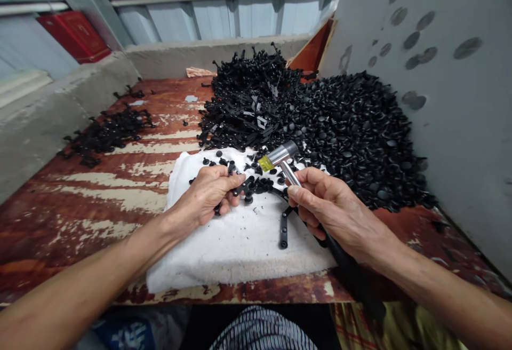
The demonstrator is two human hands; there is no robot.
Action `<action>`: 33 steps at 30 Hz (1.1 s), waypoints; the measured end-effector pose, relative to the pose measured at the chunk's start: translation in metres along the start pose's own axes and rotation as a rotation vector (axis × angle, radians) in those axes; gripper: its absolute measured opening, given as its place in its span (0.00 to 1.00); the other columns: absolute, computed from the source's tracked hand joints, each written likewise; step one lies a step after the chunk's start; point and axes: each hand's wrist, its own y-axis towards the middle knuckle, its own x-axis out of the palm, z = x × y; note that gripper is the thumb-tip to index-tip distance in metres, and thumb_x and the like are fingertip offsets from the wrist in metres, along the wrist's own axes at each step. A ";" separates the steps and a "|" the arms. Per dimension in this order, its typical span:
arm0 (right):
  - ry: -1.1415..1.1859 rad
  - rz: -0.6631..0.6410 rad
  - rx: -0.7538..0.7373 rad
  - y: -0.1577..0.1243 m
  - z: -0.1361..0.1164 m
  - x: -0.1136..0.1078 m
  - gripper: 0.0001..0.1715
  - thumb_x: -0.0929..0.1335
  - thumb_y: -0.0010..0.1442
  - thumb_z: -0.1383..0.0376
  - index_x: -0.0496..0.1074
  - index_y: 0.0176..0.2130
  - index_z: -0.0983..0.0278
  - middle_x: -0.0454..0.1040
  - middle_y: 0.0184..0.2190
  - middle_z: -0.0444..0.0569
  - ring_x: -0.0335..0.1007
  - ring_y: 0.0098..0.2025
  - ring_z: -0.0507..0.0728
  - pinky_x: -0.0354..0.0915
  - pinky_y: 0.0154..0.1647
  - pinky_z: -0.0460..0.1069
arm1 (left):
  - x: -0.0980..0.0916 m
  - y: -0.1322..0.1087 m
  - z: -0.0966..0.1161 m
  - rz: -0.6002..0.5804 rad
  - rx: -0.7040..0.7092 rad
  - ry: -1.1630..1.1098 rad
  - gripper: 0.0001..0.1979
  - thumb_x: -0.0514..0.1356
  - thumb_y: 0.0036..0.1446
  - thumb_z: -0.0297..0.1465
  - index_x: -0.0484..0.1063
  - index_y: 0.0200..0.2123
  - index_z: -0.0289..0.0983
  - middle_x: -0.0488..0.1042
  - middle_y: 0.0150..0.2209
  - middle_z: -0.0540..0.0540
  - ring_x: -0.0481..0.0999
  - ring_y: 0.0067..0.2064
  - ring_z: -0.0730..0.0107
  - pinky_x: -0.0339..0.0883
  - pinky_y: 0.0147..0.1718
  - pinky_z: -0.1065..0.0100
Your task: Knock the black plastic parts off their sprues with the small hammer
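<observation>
My left hand (216, 189) is closed around small black parts (231, 166) above the white cloth (240, 243). In my right hand (326, 200) is a small hammer (283, 152) with a metal head, a yellow face and a black grip; the fingers wrap its shaft just below the head. Loose black round pieces (260, 184) lie on the cloth between and behind the hands. A black strip-shaped part (284, 231) rests on the cloth left of my right hand. Exactly how the parts sit in my left fingers is partly hidden.
A large heap of black parts (344, 126) covers the back and right of the worn red table (152, 179). A smaller black pile (108, 131) lies at the left. A grey panel (448, 83) stands at the right, and a low concrete ledge (168, 61) runs behind.
</observation>
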 end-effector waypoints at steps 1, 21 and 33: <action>-0.002 -0.004 -0.001 0.000 0.000 0.000 0.10 0.67 0.59 0.60 0.62 0.30 0.61 0.58 0.19 0.34 0.48 0.15 0.45 0.47 0.12 0.41 | 0.000 0.000 0.000 0.003 0.002 0.003 0.14 0.60 0.59 0.22 0.63 0.22 0.35 0.69 0.15 0.53 0.61 0.10 0.82 0.49 0.06 0.79; -0.877 0.075 -0.681 0.006 0.010 -0.002 0.28 0.57 0.63 0.73 0.63 0.60 0.70 0.74 0.39 0.56 0.70 0.36 0.57 0.67 0.35 0.52 | 0.002 0.001 -0.001 0.021 0.037 0.096 0.13 0.59 0.60 0.24 0.64 0.23 0.35 0.69 0.13 0.53 0.61 0.10 0.81 0.49 0.06 0.80; -1.401 -0.027 -0.442 0.006 -0.003 0.006 0.38 0.58 0.58 0.77 0.59 0.66 0.63 0.69 0.31 0.49 0.57 0.21 0.52 0.52 0.22 0.48 | -0.005 -0.005 0.000 -0.074 0.003 -0.005 0.11 0.57 0.59 0.23 0.62 0.25 0.37 0.67 0.13 0.54 0.63 0.13 0.77 0.58 0.10 0.77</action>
